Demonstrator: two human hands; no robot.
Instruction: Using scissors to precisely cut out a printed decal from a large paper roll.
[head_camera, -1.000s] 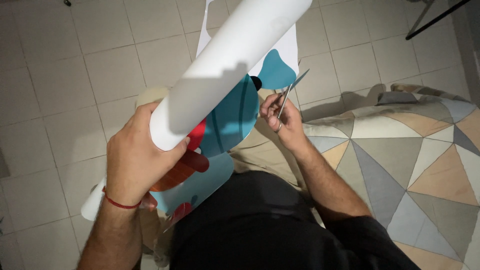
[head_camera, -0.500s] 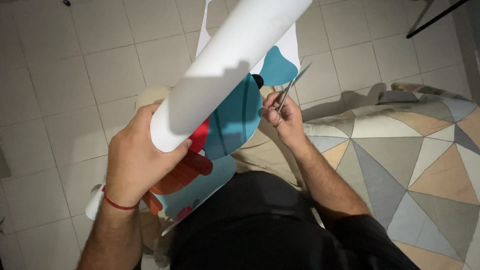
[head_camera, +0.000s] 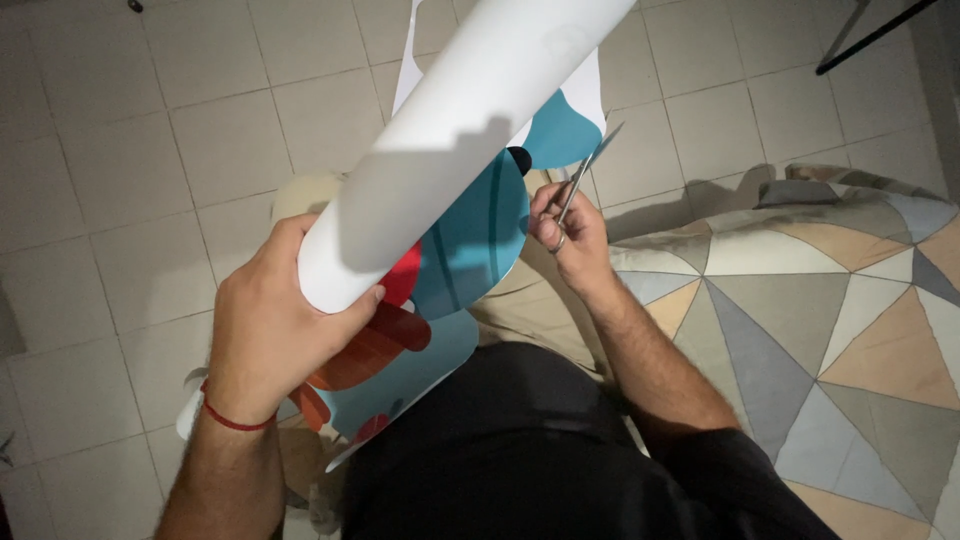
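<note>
Left hand (head_camera: 265, 330) wraps tight around rolled white poster (head_camera: 470, 130), middle of frame; right hand (head_camera: 565, 235) grips scissors (head_camera: 585, 175), blades at poster's blue edge

The floor (head_camera: 150, 150) is covered with square tiles of a pale beige colour, and thin darker lines run between them. On the right side lies a cushion (head_camera: 830, 300) or soft seat with a pattern of triangles in grey, cream, tan and soft blue; it rests on the tiles and its edge is a little wrinkled at the top. In the upper right corner, a thin dark pole (head_camera: 870, 38) goes diagonally over the floor. The light is dim and comes from above, so soft shadows fall on the tiles beside the cushion. The corners of the view are darker.
</note>
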